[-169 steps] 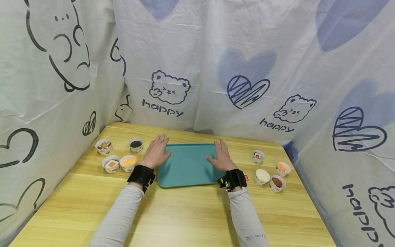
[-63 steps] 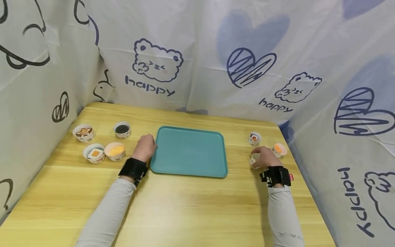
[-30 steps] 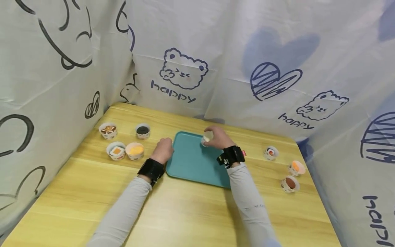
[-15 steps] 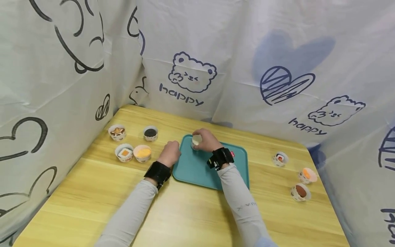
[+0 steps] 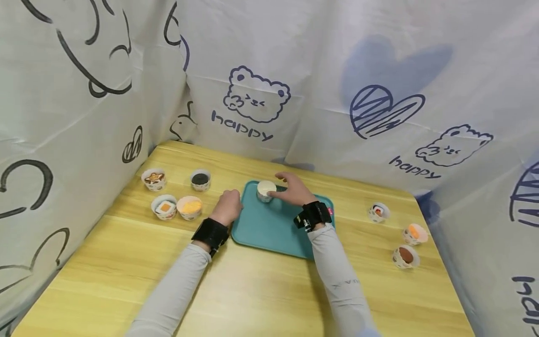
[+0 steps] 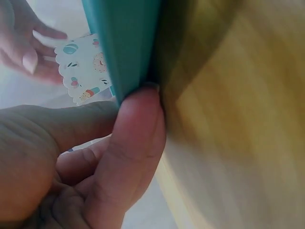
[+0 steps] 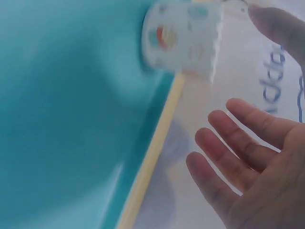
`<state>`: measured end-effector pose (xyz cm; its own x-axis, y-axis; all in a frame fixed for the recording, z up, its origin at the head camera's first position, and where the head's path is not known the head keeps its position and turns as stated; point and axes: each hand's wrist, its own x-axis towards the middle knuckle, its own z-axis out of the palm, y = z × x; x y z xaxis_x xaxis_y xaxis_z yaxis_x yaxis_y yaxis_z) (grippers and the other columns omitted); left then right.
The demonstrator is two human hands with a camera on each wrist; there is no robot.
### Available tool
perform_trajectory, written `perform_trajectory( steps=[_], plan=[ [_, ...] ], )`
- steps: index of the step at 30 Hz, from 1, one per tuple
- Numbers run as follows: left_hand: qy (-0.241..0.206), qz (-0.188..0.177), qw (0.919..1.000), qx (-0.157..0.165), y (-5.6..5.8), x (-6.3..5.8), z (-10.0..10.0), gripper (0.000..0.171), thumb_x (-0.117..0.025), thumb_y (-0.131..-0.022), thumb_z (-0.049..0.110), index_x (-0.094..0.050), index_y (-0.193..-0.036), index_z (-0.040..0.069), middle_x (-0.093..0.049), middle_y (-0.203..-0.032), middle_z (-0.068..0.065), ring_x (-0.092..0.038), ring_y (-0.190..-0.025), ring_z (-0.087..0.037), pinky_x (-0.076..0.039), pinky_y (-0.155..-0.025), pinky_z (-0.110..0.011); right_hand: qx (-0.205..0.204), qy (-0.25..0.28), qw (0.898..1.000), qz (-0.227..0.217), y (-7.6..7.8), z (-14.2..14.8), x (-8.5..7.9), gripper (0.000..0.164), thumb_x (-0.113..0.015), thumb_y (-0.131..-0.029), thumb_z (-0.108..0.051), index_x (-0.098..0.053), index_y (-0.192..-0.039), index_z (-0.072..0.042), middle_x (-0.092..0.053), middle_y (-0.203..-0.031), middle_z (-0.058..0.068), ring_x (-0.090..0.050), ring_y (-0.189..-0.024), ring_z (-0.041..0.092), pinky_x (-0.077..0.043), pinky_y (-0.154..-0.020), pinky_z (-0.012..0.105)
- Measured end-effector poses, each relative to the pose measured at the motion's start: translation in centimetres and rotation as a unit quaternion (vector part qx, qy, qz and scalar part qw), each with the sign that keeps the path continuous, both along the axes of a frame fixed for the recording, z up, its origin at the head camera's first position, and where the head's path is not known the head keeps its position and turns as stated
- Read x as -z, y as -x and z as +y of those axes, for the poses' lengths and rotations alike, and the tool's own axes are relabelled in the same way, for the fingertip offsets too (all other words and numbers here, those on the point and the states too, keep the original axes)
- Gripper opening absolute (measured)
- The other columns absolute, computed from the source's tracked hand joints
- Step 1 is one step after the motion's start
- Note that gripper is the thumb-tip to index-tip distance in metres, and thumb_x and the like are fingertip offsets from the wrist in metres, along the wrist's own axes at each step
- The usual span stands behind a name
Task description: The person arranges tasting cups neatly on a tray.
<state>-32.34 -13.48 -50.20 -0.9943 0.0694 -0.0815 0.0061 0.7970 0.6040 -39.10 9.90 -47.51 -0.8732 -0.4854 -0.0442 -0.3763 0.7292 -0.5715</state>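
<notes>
A teal tray (image 5: 278,227) lies on the wooden table. My left hand (image 5: 229,206) pinches its left rim; the left wrist view shows curled fingers (image 6: 136,124) and thumb at that edge. Near the tray's back left corner stands a paper baking cup (image 5: 265,192) with a cream-coloured top, upright and patterned with small prints. Just right of the cup, my right hand (image 5: 294,191) is spread, its thumb beside the cup's wall. In the right wrist view, its fingers (image 7: 228,152) are apart from the cup with nothing between them.
On the left stand cups with a star topping (image 5: 154,179), black filling (image 5: 200,179), a white-and-orange piece (image 5: 164,207) and yellow filling (image 5: 190,207). On the right are cups with a white-and-red piece (image 5: 379,212), orange filling (image 5: 415,233) and brown filling (image 5: 406,256). Printed cloth (image 5: 324,89) hangs behind.
My right hand took the cream-topped cup from the right group, carried it left onto the tray and let go. My left hand went from open beside the tray to pinching its rim.
</notes>
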Motion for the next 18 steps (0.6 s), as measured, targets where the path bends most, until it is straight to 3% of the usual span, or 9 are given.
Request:
perform_trajectory(
  steps=[8,18],
  plan=[
    [-0.005,-0.001,0.9999,0.013,0.0,-0.1,0.0,0.028,-0.060,-0.094,-0.002,-0.051,-0.068,0.003,-0.040,-0.065,-0.005,-0.048,-0.060,-0.024,-0.043,-0.059,-0.035,0.042,-0.009,0.999,-0.001,-1.1,5.6,-0.8,0.074,-0.071,-0.095,-0.042,-0.042,-0.153,-0.008,-0.044,-0.155,0.014,-0.042,-0.141,0.035,-0.037,-0.114,0.047],
    [-0.007,-0.006,0.9998,0.016,0.0,-0.2,0.1,0.025,-0.060,-0.095,-0.001,-0.054,-0.071,0.002,-0.045,-0.067,-0.007,-0.051,-0.062,-0.025,-0.046,-0.062,-0.036,0.058,0.000,0.998,0.009,-2.3,10.3,-0.5,0.072,-0.069,-0.097,-0.034,-0.040,-0.153,0.000,-0.041,-0.155,0.021,-0.039,-0.142,0.041,-0.034,-0.116,0.050]
  ],
)
